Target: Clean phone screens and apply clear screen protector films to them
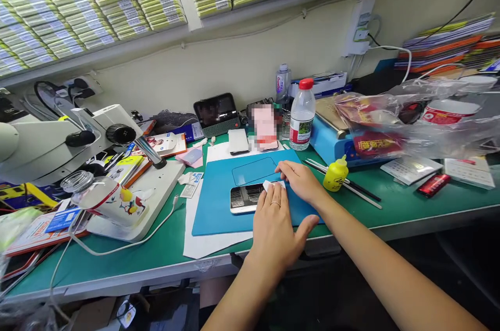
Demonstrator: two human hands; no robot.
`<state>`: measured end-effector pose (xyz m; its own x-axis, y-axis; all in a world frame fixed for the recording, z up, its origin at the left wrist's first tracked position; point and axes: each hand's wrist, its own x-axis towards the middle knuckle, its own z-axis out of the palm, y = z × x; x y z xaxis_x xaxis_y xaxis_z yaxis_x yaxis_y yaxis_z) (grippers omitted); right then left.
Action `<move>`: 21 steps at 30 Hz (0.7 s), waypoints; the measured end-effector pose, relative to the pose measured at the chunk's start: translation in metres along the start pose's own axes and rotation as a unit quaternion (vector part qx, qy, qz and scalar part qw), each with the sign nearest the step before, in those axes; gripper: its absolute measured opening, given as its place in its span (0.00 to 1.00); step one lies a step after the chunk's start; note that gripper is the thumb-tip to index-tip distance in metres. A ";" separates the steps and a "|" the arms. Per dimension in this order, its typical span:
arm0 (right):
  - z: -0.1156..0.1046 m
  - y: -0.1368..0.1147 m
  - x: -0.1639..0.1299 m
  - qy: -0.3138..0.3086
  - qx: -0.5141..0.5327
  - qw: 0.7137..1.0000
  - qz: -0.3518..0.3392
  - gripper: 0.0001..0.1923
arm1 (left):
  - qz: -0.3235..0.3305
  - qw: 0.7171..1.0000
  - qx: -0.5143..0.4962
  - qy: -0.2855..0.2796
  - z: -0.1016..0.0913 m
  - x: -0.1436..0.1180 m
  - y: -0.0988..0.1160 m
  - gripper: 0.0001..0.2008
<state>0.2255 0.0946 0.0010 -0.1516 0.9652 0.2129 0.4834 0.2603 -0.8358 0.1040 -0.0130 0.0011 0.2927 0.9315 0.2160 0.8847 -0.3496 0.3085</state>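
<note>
A smartphone (246, 199) with a dark, streaked screen and pale frame lies on a blue mat (219, 224). My left hand (275, 216) rests palm down over its right part, fingers stretched out and thumb spread wide. Under those fingertips a small white wipe (269, 184) shows against the screen. At the phone's right end, my right hand (299, 179) has its fingers curled together; what they hold, if anything, is hidden. Just beyond the phone, a clear sheet with a thin black outline (253, 171) lies on the mat.
A microscope stand (156, 190) and clear jar (109, 198) stand left, with a white cable (156, 232) alongside. On the right are a yellow bottle (335, 174), slim tools (363, 193), a red-capped bottle (302, 117) and a blue machine (332, 135). A pale phone (238, 141) lies behind.
</note>
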 end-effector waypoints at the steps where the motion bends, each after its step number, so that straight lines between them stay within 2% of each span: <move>1: 0.000 0.000 0.000 0.000 0.000 1.000 -0.001 0.23 | 0.005 1.000 0.002 -0.002 -0.001 -0.004 -0.001 0.42; 4: 0.001 0.002 0.000 0.001 0.002 1.000 -0.002 0.24 | 0.026 1.000 0.007 -0.001 -0.008 -0.024 -0.011 0.39; 7: 0.001 0.003 0.000 0.003 0.003 1.000 -0.001 0.25 | 0.027 0.999 0.024 -0.003 -0.018 -0.045 -0.032 0.35; 11: 0.001 0.002 -0.001 0.006 -0.006 1.000 -0.002 0.26 | -0.028 0.998 0.058 -0.001 -0.029 -0.064 -0.070 0.32; 14: 0.000 -0.003 -0.003 0.016 -0.023 1.000 -0.011 0.23 | -0.064 0.996 0.064 0.003 -0.031 -0.064 -0.086 0.31; 17: -0.001 -0.007 -0.004 0.030 -0.039 0.999 -0.022 0.19 | -0.074 0.995 0.067 0.012 -0.025 -0.050 -0.076 0.32; 21: -0.003 -0.006 -0.005 0.055 -0.042 0.997 -0.028 0.17 | -0.038 0.998 0.047 0.014 -0.011 -0.014 -0.034 0.35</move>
<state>0.2257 0.0887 0.0065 -0.0878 0.9445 0.3165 0.5487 0.3111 -0.7760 0.0655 -0.0153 -0.0024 0.2154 0.9512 0.2209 0.9341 -0.2667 0.2375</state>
